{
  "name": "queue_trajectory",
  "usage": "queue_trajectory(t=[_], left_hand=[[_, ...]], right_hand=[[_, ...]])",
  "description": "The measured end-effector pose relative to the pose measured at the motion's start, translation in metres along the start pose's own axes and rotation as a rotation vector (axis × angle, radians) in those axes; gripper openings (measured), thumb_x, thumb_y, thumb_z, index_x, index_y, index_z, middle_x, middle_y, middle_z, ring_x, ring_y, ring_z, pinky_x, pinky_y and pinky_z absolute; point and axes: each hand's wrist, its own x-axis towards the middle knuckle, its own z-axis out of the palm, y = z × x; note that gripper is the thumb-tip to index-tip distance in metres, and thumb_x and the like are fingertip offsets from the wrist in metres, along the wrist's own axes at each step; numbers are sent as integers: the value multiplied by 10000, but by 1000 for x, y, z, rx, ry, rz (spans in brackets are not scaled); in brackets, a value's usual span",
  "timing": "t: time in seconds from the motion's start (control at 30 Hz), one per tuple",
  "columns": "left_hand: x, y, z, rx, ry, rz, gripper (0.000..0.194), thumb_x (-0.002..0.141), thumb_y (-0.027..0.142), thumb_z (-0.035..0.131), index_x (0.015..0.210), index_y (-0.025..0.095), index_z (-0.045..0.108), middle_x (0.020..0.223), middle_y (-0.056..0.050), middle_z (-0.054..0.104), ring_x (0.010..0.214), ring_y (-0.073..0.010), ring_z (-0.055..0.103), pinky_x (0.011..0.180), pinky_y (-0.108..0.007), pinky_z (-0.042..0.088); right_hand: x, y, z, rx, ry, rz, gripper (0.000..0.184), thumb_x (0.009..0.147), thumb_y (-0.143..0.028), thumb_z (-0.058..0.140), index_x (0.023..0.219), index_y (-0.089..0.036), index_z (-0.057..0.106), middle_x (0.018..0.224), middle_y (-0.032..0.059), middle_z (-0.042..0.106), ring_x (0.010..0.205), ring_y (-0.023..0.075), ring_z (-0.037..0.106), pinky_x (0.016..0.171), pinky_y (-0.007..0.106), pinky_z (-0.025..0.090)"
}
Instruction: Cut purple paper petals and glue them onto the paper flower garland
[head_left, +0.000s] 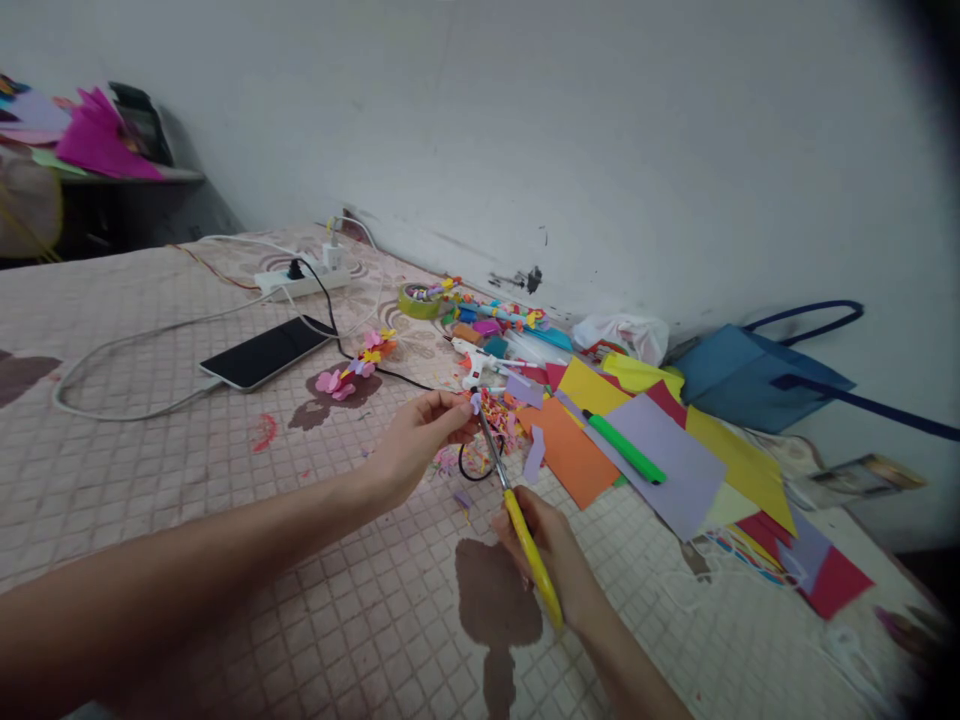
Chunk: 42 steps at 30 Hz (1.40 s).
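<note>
My left hand (416, 440) pinches a small purple paper piece (475, 402) between thumb and fingertips. In my right hand (561, 545) are yellow-handled scissors (531, 552), seen nearly edge-on, their metal blades pointing up and forward. The tip reaches the purple piece; whether the blades are apart cannot be made out. Just beyond lies a pile of tiny coloured paper scraps (504, 420). A loose purple strip (534, 455) rests to the right of the blades. Pink, purple and yellow paper flowers (356, 368) sit on the cloth past my left hand.
A white glue gun (476, 362) lies behind the scraps. Coloured paper sheets (660, 450) spread rightward, with a green marker (626, 447) on top. A blue bag (750, 375) is by the wall. At left are a phone (266, 352), a power strip (304, 282) and cables.
</note>
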Motion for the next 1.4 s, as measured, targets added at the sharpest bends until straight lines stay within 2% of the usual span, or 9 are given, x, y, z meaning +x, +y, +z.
queue_trajectory(t=[0.33, 0.57, 0.9, 1.1, 1.4], left_hand=[[5, 3, -4, 42, -14, 13, 197, 724, 298, 676, 728, 127, 581, 676, -9, 619, 614, -87, 566, 647, -231, 445], [1, 1, 0, 18, 10, 42, 203, 720, 303, 674, 731, 125, 577, 689, -3, 614, 626, -85, 556, 663, -227, 445], [-1, -4, 1, -5, -1, 51, 158, 750, 268, 651, 741, 135, 566, 706, 14, 612, 631, -70, 559, 670, -216, 449], [0, -1, 0, -33, -19, 19, 163, 736, 271, 661, 750, 130, 579, 718, 1, 624, 629, -82, 573, 671, -235, 460], [1, 0, -1, -9, -16, 26, 164, 735, 271, 664, 738, 131, 579, 698, 0, 630, 610, -75, 572, 655, -221, 460]], right_hand=[[0, 3, 0, -32, 2, -52, 213, 805, -320, 518, 661, -201, 415, 549, -64, 396, 456, 76, 350, 409, 186, 299], [1, 2, 2, -11, 23, -55, 246, 793, -362, 522, 651, -196, 409, 557, -59, 399, 475, 80, 350, 432, 198, 299], [0, -1, 1, -45, -2, -29, 241, 808, -376, 500, 662, -201, 418, 469, -81, 363, 383, 62, 317, 365, 180, 279], [0, -1, 0, 38, -5, -18, 263, 786, -418, 509, 654, -202, 438, 454, -80, 372, 376, 68, 342, 356, 180, 290], [-1, -5, 3, 20, -6, -7, 212, 794, -352, 508, 666, -203, 428, 449, -89, 367, 361, 61, 319, 357, 181, 302]])
